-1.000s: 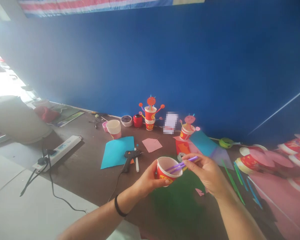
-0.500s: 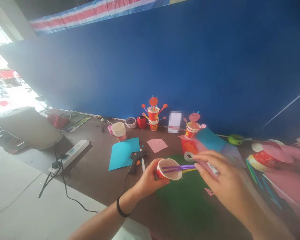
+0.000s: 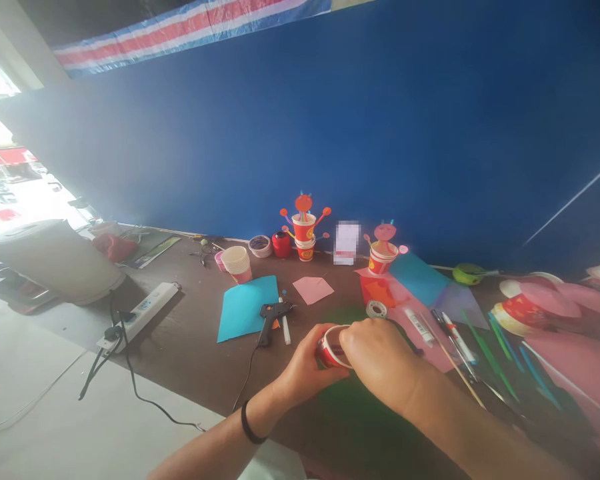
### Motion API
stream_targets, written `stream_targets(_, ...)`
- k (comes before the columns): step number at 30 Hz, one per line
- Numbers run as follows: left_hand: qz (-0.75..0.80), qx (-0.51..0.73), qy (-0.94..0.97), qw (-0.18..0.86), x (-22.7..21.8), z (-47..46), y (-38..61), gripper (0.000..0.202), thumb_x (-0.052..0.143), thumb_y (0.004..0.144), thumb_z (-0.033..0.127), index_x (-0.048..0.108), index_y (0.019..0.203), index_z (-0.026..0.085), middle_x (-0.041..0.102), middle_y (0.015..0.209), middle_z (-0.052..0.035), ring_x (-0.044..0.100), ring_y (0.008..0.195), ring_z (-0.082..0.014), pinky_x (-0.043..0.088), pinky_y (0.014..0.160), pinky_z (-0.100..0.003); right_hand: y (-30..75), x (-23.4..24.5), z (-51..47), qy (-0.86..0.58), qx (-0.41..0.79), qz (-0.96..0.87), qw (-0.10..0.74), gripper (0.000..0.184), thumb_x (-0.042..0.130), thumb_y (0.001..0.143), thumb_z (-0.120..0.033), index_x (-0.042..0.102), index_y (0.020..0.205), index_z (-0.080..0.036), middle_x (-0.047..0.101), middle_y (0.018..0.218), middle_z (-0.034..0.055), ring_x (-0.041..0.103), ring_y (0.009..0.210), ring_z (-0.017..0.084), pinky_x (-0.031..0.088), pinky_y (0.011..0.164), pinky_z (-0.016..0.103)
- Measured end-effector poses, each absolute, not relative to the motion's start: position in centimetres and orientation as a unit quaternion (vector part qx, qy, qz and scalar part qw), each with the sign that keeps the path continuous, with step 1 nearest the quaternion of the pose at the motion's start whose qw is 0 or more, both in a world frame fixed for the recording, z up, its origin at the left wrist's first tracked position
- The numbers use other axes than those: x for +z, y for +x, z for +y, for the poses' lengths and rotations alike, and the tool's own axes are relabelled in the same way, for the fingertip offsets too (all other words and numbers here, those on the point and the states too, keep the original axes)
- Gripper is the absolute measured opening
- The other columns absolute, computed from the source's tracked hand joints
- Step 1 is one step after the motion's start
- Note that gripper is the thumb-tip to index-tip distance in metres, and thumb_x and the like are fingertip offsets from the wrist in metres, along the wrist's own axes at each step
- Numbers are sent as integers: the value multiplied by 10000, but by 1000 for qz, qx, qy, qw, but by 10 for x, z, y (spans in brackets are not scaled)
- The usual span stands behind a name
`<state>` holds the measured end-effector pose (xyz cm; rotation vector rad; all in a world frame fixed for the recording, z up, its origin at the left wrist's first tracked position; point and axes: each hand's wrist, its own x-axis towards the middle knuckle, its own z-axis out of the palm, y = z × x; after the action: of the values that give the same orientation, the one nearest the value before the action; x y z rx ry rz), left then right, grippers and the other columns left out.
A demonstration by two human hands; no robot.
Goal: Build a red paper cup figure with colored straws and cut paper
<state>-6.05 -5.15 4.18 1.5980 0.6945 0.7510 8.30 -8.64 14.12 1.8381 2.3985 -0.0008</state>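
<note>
My left hand (image 3: 307,365) is wrapped round a red-and-white paper cup (image 3: 334,361), tilted with its mouth toward me. Fingers of my right hand (image 3: 380,353) are closed at the cup's right rim and reach into its mouth. The purple straws that hand gripped in the earlier frame are now almost wholly hidden by the hand and the cup. Green paper (image 3: 343,403) lies on the table below both hands. Left of the cup are a black glue gun (image 3: 270,320) and a white stick (image 3: 285,327). A roll of tape (image 3: 377,309) sits just beyond my right hand.
Paper-cup figures (image 3: 305,230) stand along the blue wall (image 3: 330,120), near a stack of cups (image 3: 237,263). A power strip (image 3: 140,313) with cords lies left. Pens (image 3: 457,337), straws (image 3: 490,353) and pink paper (image 3: 570,380) spread across the right side.
My right hand has moved left and down to the cup, covering its mouth and the purple straws. My left hand still holds the cup. Pens and straws at right are now uncovered.
</note>
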Motion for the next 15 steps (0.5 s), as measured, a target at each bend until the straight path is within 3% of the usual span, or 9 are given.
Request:
stream_targets(5, 237, 382, 603, 659, 25, -48, -58, 573, 740, 686, 234, 472, 1193, 212, 578, 1111, -72, 549, 1016, -224, 448, 867, -330, 83, 158, -91, 631, 23, 775, 18, 202, 544, 714, -7, 648, 739, -178, 655, 666, 44, 643, 644, 199, 357, 516, 273)
stream_targets(9, 228, 416, 543, 693, 15, -43, -61, 590, 735, 701, 261, 448, 1216, 226, 572, 1125, -73, 544, 1039, -226, 457, 865, -335, 78, 167, -93, 623, 42, 779, -55, 243, 499, 708, -1, 638, 675, -198, 609, 672, 46, 583, 747, 234, 326, 576, 319)
stream_targets(15, 228, 447, 580, 642, 21, -41, -65, 618, 742, 690, 269, 453, 1235, 226, 537, 1197, -81, 503, 1116, -247, 424, 931, -357, 70, 170, -93, 627, 65, 773, -75, 261, 480, 713, 8, 634, 691, -202, 597, 699, 48, 552, 739, 234, 293, 616, 345)
